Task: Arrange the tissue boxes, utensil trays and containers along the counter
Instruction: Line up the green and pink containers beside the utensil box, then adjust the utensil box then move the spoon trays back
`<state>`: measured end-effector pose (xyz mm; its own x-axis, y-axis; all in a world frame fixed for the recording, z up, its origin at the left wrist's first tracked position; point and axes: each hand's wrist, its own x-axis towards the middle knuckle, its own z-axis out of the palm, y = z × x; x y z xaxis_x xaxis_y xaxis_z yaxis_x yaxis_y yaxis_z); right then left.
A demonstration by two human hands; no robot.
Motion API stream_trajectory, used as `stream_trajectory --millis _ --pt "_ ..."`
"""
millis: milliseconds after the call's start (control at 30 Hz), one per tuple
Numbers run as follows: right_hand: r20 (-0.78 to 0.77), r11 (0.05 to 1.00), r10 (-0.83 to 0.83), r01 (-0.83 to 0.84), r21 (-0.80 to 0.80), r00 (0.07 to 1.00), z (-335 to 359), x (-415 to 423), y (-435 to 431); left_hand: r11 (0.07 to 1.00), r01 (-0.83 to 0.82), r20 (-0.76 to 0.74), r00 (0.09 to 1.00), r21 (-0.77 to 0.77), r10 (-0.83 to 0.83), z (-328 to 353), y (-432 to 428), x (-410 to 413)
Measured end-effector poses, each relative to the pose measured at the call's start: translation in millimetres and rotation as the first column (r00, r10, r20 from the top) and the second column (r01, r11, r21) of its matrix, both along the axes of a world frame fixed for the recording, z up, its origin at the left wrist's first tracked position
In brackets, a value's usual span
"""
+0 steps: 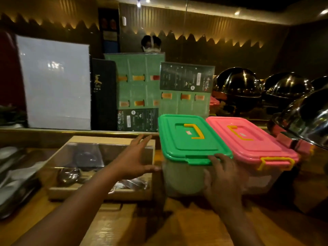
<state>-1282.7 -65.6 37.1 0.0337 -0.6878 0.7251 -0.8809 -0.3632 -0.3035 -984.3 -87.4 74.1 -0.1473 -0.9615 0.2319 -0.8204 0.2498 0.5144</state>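
From the head camera, two bare hands reach out over a wooden counter [186, 226]. The right hand [224, 180] rests on the front of a clear container with a green lid [188, 139]. Its fingers [215, 159] touch the green front clip and the lid's edge, and its thumb lies against the clear wall below. The hand is spread flat on the box — not closed around it.

The left hand [134, 159] is open, with the fingers spread wide. It is held over the right end of a wooden utensil tray [99, 167] that has a clear cover. Its thumb points at the green-lid box's left side and looks like it just touches the wall, but the spot is blurry, so that is hard to tell. The tray sits just left of the green-lid box. A shiny spoon [68, 175] lies inside the tray, under the left forearm's far side.

Just to the right of the right hand stands a second clear container with a pink lid [248, 137] and yellow clips. It touches the green-lid box side by side. Farther right are shiny round metal dome covers [237, 86].

Beyond both hands, green menu cards [140, 89] stand upright — next to them, to the left, is a big white board [55, 82].
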Motion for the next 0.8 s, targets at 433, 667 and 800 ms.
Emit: stream_trajectory --millis 433,667,800 --pt "0.563 0.913 -0.137 -0.117 0.391 0.815 -80 193 27 0.887 -0.452 -0.043 0.888 0.092 0.457 -44 87 264" --pt "0.760 0.922 -0.313 -0.010 0.388 0.570 -86 220 18 0.952 -0.275 -0.229 0.926 0.131 0.299 -65 83 279" --pt "0.781 0.904 -0.394 0.051 0.425 0.484 -89 221 14 0.952 -0.270 -0.294 0.907 0.142 0.302 -65 75 270"
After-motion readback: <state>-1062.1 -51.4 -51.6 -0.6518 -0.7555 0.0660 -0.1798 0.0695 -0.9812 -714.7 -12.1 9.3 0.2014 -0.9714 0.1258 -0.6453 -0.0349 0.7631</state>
